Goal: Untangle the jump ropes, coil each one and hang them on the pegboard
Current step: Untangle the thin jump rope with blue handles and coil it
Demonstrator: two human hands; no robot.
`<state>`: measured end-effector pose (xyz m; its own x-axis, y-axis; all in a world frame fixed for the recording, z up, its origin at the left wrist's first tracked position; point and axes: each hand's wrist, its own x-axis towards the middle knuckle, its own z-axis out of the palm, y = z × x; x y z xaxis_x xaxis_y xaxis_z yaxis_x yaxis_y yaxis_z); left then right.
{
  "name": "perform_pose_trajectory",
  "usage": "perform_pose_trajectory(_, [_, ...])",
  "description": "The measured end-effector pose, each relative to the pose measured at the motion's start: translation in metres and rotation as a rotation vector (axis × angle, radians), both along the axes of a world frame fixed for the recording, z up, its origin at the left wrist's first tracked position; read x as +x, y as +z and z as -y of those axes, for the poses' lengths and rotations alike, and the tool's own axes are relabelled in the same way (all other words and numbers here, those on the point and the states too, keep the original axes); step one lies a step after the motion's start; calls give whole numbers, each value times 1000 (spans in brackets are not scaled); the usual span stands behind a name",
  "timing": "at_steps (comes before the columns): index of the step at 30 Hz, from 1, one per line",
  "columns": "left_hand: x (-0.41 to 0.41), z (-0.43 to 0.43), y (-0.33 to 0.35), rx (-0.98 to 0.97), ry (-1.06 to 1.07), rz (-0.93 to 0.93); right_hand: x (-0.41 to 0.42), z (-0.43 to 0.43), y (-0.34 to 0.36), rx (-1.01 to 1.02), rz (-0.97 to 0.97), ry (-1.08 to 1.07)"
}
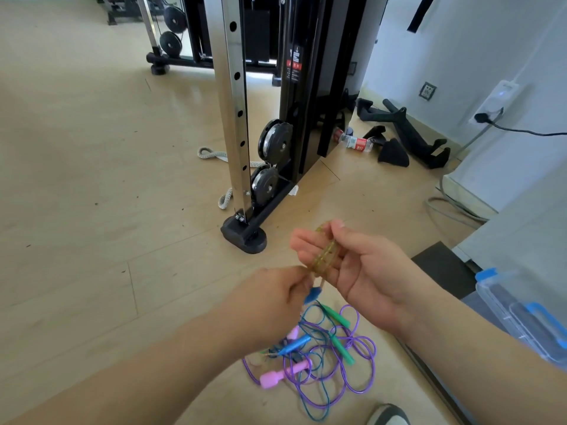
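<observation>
A yellowish translucent rope (324,255) is wound in a few loops across the fingers of my right hand (352,265), whose thumb presses on it. My left hand (270,299) pinches the rope's lower end just above a blue handle (312,295) that hangs below. On the floor under my hands lies a tangle of ropes (325,354): purple cord (362,360), blue cord, pink handles (283,372), green handles (340,345) and another blue handle (296,343). No pegboard is in view.
A cable machine's steel upright (234,111) and black foot (244,237) stand just ahead. A clear bin with blue latches (521,314) sits at right beside a dark mat (441,268). A bottle (356,142) and black attachments (408,136) lie by the wall. My shoe (388,415) shows below.
</observation>
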<state>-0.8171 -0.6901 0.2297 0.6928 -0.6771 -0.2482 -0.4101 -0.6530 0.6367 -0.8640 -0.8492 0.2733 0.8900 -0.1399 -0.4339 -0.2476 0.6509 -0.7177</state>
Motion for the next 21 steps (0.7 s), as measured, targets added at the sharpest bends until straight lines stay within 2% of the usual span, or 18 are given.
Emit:
perform_pose_trajectory(1, [-6, 2, -1, 27, -43, 11, 0, 0, -2, -35, 3, -36])
perform_pose_trajectory(2, [-11, 4, -1, 43, -87, 14, 0, 1, -6, -162, -8, -55])
perform_pose_trajectory(5, [-15, 3, 11, -14, -144, -14, -3, 7, -14, -749, -73, 8])
perform_pose_trajectory(8, [-8, -1, 29, -252, -50, -70, -7, 8, -18, -1083, -53, 142])
perform_pose_trajectory(10, [-1, -4, 41, -451, 65, -128, -8, 8, -19, -1177, -21, 205])
perform_pose_trajectory(11, [3, -5, 44, -521, 125, -129, -7, 6, -17, -1122, -8, 214])
perform_pose_trajectory(13, [10, -8, 44, -590, 230, -85, -7, 3, -12, -845, 9, 195])
perform_pose_trajectory(14, [14, -9, 42, -595, 271, -54, -7, 3, -8, -713, 16, 199])
perform_pose_trajectory(16, [21, -12, 35, -575, 331, -30, -7, 0, -2, -588, 22, 245])
perform_pose_trajectory(18, [24, -12, 25, -498, 341, -93, -7, -1, 0, -485, 22, 262])
perform_pose_trajectory(21, [17, -9, 13, -260, 212, -156, -7, -2, 4, -208, 17, 192])
